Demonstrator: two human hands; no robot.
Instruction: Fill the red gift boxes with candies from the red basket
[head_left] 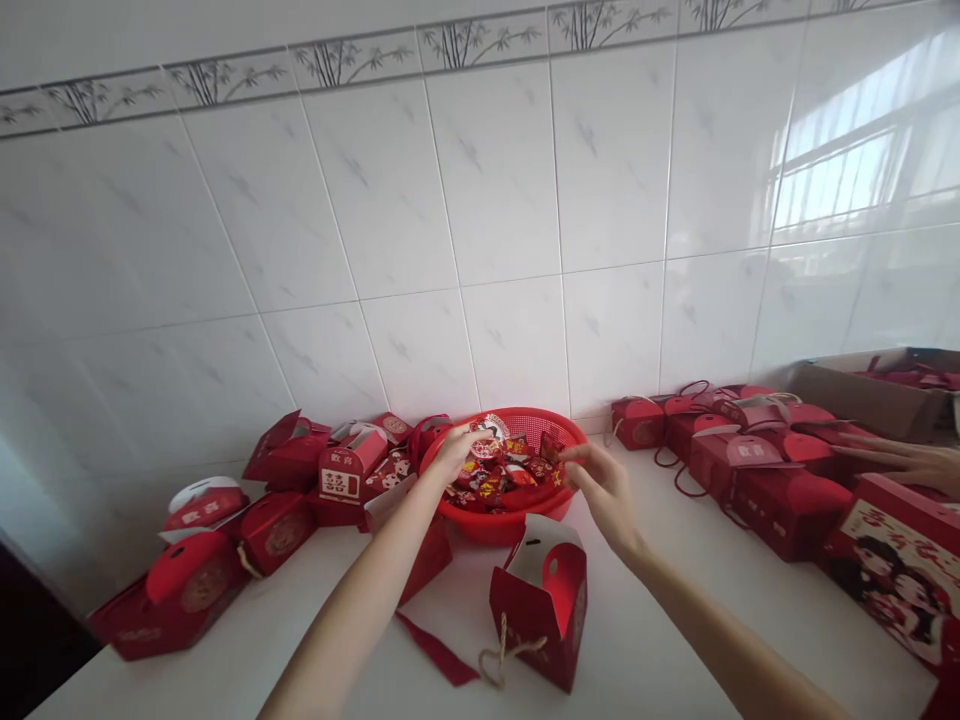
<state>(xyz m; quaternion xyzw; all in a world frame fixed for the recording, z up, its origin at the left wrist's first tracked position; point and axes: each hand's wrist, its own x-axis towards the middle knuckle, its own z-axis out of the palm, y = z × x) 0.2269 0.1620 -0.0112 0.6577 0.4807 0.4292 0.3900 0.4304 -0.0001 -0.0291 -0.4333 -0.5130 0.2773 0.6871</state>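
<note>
"What's closest to you?"

"Taking the basket as my dial's centre, an open card gift box [529,605] stands at half past five, red outside, pale inside, with rounded flaps up and a rough twine handle [517,650] drooping from it. A flat dark-red strip [439,650] lies at seven."

"And the basket?"

"I see a round, perforated red plastic basket [487,527], heaped with glossy, crinkled wrapped packets [517,475]. My left hand [452,452] reaches over its ten o'clock rim, fingers narrow at the edge of a round white piece [489,437]; I can't tell whether they grip it. My right hand [607,492] is at three, thumb and forefinger nearly together by a dark-red wrapper [553,447]. I can't tell if it's caught between them."

"Round about?"

"Folded red boxes [277,530] cluster from eight to ten, and smooth dome-lidded ones [787,510] sit at three. A co-worker's hand [904,458] is beyond those, near a brown cardboard carton [847,395]. Glossy veined tiles [510,200] rise at twelve."
</note>
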